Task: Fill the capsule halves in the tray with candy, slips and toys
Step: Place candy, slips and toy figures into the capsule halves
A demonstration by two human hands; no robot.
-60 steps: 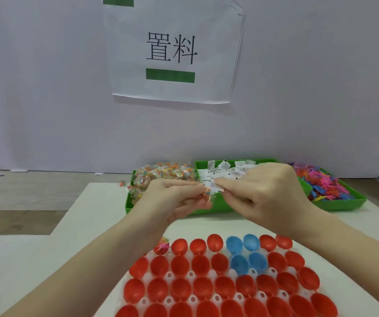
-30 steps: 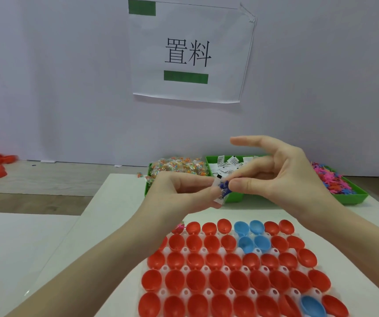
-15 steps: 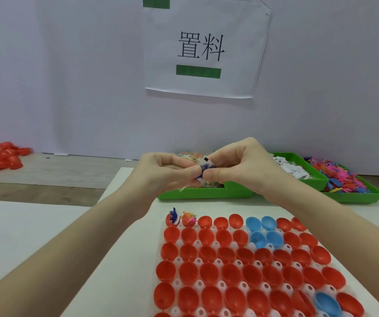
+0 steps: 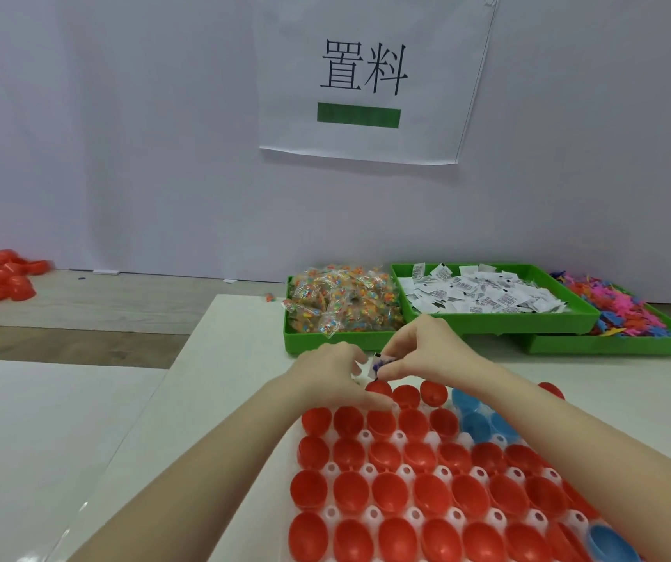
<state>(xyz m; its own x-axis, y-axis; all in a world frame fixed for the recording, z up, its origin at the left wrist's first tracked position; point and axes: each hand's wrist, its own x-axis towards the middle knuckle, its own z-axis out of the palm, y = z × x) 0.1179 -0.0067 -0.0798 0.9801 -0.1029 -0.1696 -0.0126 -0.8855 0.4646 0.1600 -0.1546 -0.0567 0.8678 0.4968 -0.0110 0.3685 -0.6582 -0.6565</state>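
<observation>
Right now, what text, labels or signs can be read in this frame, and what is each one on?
"置料": large black characters on the white paper sign taped to the wall, above a plain green bar.
Paper slips in the middle green bin: dark print, too small to read.
Slip pinched between the left hand and the right hand: print unreadable.

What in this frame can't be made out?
- Head view: far-left capsule halves of the tray are hidden by the left hand.
- The bundle pinched between left hand and right hand: contents too small and covered by fingers.
- Slips: print too small to read.
- Tray's near rows: cut off by the bottom edge.
</observation>
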